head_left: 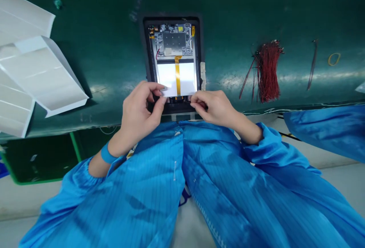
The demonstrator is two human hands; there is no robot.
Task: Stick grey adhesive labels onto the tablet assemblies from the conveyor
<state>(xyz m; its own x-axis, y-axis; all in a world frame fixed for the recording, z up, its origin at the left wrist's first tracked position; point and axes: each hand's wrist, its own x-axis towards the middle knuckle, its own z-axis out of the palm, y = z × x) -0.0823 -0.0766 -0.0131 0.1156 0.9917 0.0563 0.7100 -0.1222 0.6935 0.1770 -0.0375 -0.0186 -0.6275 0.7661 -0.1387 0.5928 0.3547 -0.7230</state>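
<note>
An opened tablet (pixel 172 61) lies face down in a black holding frame (pixel 144 56) on the green mat. Its upper part shows a circuit board (pixel 175 39) with a metal shield, and a thin red wire runs beside it. A white rectangular panel (pixel 168 77) covers the lower part, crossed by a strip of yellow tape (pixel 178 75). My left hand (pixel 139 107) pinches the panel's lower left corner, with a blue wrist strap (pixel 108 153) on that wrist. My right hand (pixel 212 107) grips near the lower right corner.
Folded white sheets (pixel 37 65) lie at the left on the green mat (pixel 99 31). To the right are a bundle of red wires (pixel 267 71), a dark cable (pixel 313 64) and a yellow rubber band (pixel 334 59). Blue sleeves fill the foreground.
</note>
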